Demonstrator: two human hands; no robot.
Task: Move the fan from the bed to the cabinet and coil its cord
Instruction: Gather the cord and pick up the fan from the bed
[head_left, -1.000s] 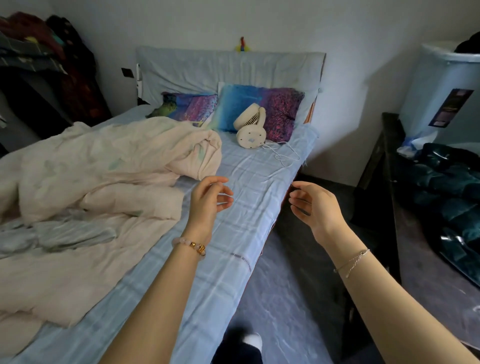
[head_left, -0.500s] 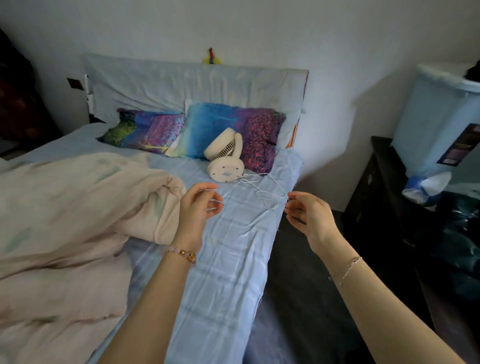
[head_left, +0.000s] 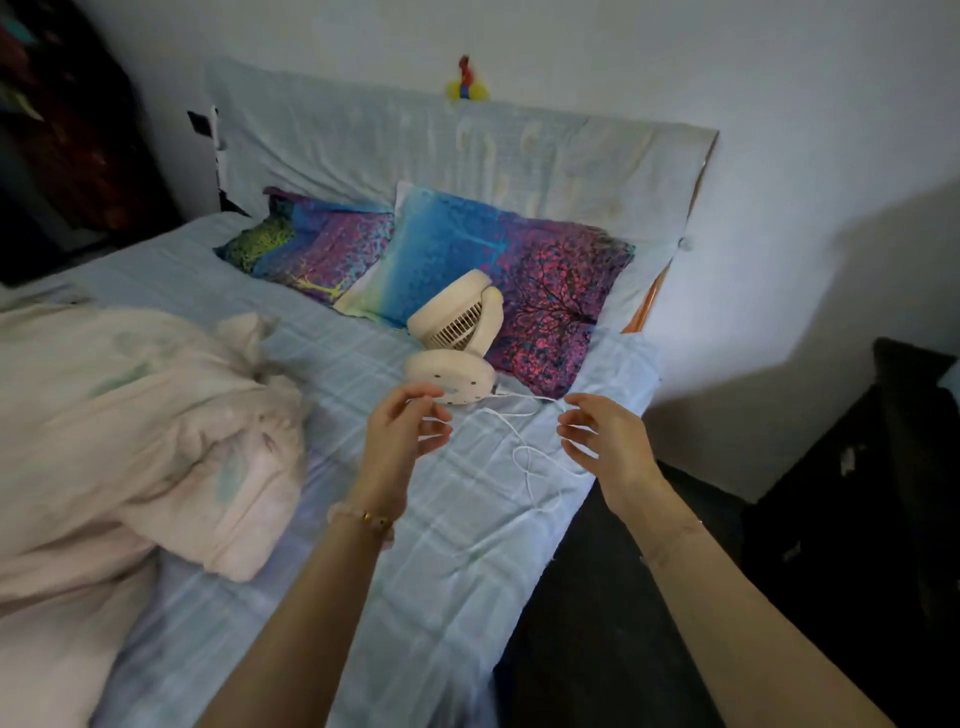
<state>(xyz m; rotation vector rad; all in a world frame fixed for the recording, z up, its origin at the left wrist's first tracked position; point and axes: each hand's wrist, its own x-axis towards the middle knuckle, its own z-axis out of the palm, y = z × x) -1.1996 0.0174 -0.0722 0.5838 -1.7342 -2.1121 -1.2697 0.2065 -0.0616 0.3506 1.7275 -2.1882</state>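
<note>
A small cream fan (head_left: 457, 332) lies tipped on the light blue bed sheet (head_left: 457, 540), its round base facing me and its head against a colourful pillow (head_left: 545, 291). Its thin white cord (head_left: 524, 457) trails in loose loops over the sheet toward the bed's right edge. My left hand (head_left: 402, 436) hovers just in front of the fan's base, fingers curled and apart, holding nothing. My right hand (head_left: 605, 436) is open above the cord near the bed edge, not touching it. The dark cabinet (head_left: 883, 493) stands at the right.
A crumpled pale pink duvet (head_left: 140, 441) covers the left of the bed. A second colourful pillow (head_left: 311, 249) leans by the covered headboard (head_left: 467, 145). Dark floor (head_left: 613, 597) runs between bed and cabinet. Dark clothes (head_left: 67, 130) hang at far left.
I have moved closer to the head of the bed. Both hands have reached forward and now sit right by the fan's base and cord.
</note>
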